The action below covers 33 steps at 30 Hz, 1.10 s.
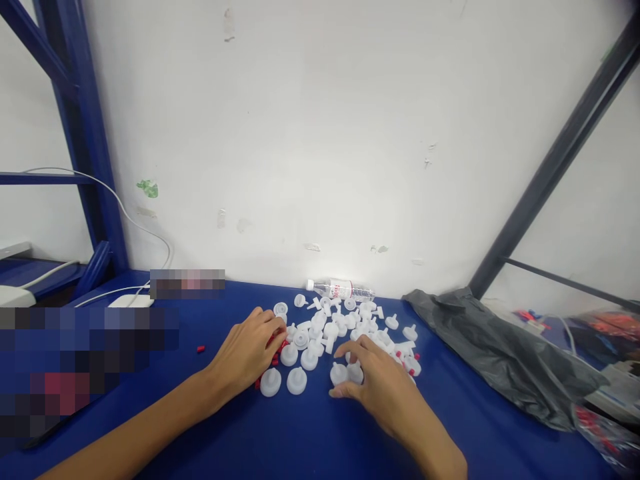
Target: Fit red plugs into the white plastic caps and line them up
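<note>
My left hand (254,343) is at the left edge of a pile of white round plastic caps with stems (317,327). Its fingers are bent together over small red plastic pieces (283,346); what lies between the fingertips is hidden. My right hand (377,373) curves around two white caps, one at its fingertips (339,375) and another partly under the fingers (355,372). Its thumb and index finger are apart on either side of them. Between the hands, two white caps stand stem up, a left one (271,383) and a right one (297,381).
A clear bottle (340,289) lies behind the pile against the wall. One red piece (201,349) sits apart on the blue table (280,440). Grey plastic sheeting (510,353) covers the right side. A white cabled box (131,301) and blurred items are at left.
</note>
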### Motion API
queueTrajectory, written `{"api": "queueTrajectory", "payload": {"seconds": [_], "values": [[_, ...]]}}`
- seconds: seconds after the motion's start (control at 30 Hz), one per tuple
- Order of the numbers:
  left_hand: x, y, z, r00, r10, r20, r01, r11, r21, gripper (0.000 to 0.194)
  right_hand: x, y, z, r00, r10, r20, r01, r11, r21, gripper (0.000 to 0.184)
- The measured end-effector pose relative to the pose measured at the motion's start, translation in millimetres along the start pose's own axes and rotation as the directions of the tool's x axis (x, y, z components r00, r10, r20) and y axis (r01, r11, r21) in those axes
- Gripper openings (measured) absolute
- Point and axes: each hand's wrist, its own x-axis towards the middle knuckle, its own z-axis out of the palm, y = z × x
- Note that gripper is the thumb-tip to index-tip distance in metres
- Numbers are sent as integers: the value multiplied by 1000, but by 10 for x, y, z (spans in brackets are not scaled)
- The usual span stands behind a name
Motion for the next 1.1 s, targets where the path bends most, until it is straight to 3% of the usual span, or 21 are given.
{"api": "queueTrajectory", "payload": {"seconds": [0.13,0.23,0.3,0.4,0.5,0.63,0.77,0.9,1.0,1.1], "values": [[12,-10,4,1000,-15,26,15,1000,2,24,-69,-42,-76,1000,19,-5,-18,998,66,27],[17,-12,1,999,-26,34,26,1000,0,21,-136,-83,-100,997,-53,59,45,992,120,31],[18,-7,-4,999,-29,34,29,1000,-5,20,-169,-100,-112,993,-92,73,84,991,106,29],[18,4,-15,999,-26,36,26,1000,-7,21,-202,-67,-175,998,-55,25,54,997,51,29],[6,16,-29,999,-25,33,25,1000,-10,23,-248,109,-301,994,96,-42,-94,995,38,30],[-22,34,-49,1000,-21,4,21,999,-31,26,-324,534,-431,942,296,-155,-304,952,-28,22],[-41,72,-71,1000,-15,-22,14,999,-49,29,-293,799,-403,958,281,-53,-280,960,14,20],[-47,114,-97,998,32,-62,-37,997,-73,28,-206,670,-370,979,200,41,-202,979,40,9],[-62,151,-119,989,104,-104,-112,991,-67,27,-232,444,-403,988,153,7,-153,986,60,13],[-104,214,-130,973,194,-129,-201,979,-45,24,-308,221,-406,999,32,7,-33,978,208,18]]}}
